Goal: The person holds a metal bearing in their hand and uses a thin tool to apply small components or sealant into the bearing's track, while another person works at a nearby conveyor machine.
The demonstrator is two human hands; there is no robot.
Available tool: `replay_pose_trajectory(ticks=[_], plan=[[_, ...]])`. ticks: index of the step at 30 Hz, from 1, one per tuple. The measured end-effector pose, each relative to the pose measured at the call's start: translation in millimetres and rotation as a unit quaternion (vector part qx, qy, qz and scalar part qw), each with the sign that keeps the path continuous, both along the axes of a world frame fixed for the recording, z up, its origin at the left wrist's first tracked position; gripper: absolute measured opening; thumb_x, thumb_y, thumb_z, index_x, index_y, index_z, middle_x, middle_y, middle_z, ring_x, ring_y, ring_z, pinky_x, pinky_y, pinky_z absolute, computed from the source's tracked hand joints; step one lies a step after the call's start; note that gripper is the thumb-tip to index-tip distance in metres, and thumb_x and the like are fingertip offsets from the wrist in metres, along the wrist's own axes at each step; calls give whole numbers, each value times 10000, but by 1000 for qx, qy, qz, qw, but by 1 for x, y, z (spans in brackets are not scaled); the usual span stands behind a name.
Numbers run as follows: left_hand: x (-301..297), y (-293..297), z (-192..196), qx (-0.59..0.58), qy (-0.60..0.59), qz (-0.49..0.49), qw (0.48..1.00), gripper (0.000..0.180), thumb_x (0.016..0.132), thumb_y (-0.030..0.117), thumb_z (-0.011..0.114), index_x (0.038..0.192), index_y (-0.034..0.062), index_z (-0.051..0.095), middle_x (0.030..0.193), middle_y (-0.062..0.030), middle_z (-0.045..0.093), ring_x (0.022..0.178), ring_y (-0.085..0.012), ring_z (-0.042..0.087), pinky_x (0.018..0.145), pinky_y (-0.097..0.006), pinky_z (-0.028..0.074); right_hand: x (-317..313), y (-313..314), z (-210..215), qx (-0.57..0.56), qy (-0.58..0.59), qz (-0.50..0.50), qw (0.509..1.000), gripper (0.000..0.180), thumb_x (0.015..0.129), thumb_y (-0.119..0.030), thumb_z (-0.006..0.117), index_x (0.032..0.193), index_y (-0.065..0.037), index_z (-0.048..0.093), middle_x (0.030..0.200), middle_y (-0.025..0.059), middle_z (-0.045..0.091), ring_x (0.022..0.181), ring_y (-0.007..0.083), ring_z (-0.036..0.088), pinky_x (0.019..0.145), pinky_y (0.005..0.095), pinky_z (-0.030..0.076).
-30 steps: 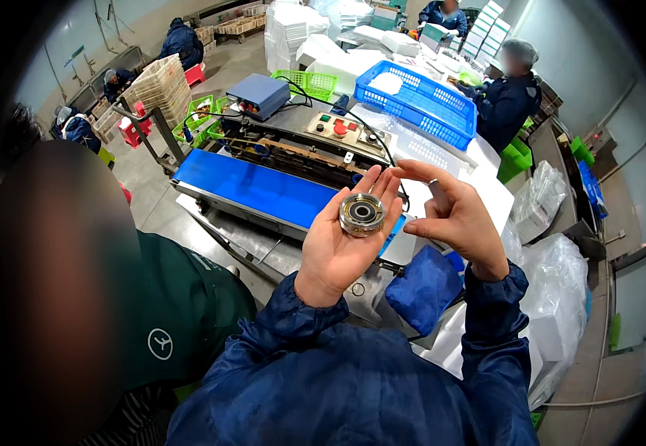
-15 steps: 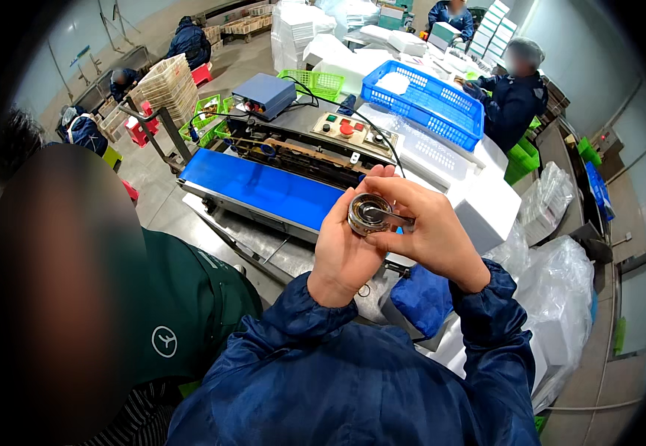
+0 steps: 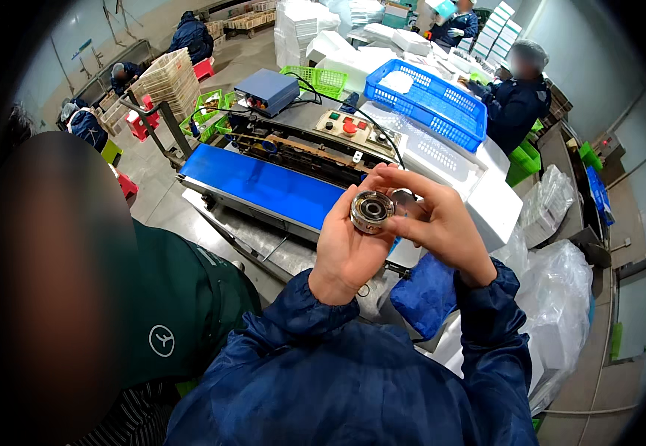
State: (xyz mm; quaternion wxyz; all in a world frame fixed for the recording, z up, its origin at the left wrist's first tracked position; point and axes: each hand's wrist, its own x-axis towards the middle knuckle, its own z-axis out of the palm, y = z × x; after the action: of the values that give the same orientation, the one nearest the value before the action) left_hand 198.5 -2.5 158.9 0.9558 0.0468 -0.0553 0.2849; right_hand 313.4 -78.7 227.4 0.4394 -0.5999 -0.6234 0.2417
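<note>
My left hand [image 3: 343, 251], palm up, holds a small round metal wheel [image 3: 372, 209] between thumb and fingers. The wheel has a dark hub hole and raised marks around its rim. My right hand [image 3: 445, 219] is curled beside it, thumb against the wheel's right edge. Between its thumb and fingers shows part of a small shiny metal tool [image 3: 406, 202], mostly hidden, so its kind is unclear. Both hands are above the near edge of a machine with a blue conveyor belt [image 3: 263, 183] and a control panel [image 3: 349, 128] with a red knob.
A grey-blue box [image 3: 267, 91] with cables stands behind the machine. A blue basket [image 3: 427, 104] and white foam boxes [image 3: 492, 212] lie to the right. Close at my left is a person in a green jacket [image 3: 182, 297]. Another person [image 3: 520, 97] works beyond the basket.
The metal tool has come off the wheel's centre and slipped back into my right hand. My right thumb now rests on the wheel's edge. The wheel's face shows more fully.
</note>
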Motion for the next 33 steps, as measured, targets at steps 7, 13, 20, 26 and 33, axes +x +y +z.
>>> replay_pose_trajectory(ticks=[7,13,20,26,33], plan=[[4,0,3,-58,1,-19,998,437,1001,251,234,1322,-3,389,1271,-114,493,1160,-211,480,1007,-369,381,9,-6,-4,-88,59,-30,994,546,749,-101,735,1246,-15,526,860,53,625,640,65,526,555,219,417],[2,-3,10,-32,72,20,997,475,978,189,174,1373,-42,304,1418,-183,347,1303,-275,358,1112,-422,270,13,-4,-8,-58,27,10,998,597,708,-27,748,1260,-19,521,854,14,623,607,38,520,514,196,417],[7,-4,11,-38,66,-11,997,418,1006,231,242,1334,13,381,1355,-155,417,1240,-262,425,1054,-435,342,18,1,5,-54,-14,67,996,615,672,20,740,1249,-9,530,1143,65,580,1009,123,560,820,252,496],[5,-3,7,-14,48,-39,998,432,1009,249,239,1346,9,364,1403,-182,364,1285,-284,384,1078,-447,315,17,2,5,-12,-63,72,995,601,658,-12,745,1224,-11,542,1063,95,612,943,151,605,805,281,508],[3,0,4,9,-24,-94,995,579,993,433,240,1353,-13,324,1357,-216,394,1260,-321,399,1065,-460,316,7,-2,10,-21,-17,57,998,710,668,21,726,1322,-39,456,1081,93,613,949,153,604,792,281,517]])
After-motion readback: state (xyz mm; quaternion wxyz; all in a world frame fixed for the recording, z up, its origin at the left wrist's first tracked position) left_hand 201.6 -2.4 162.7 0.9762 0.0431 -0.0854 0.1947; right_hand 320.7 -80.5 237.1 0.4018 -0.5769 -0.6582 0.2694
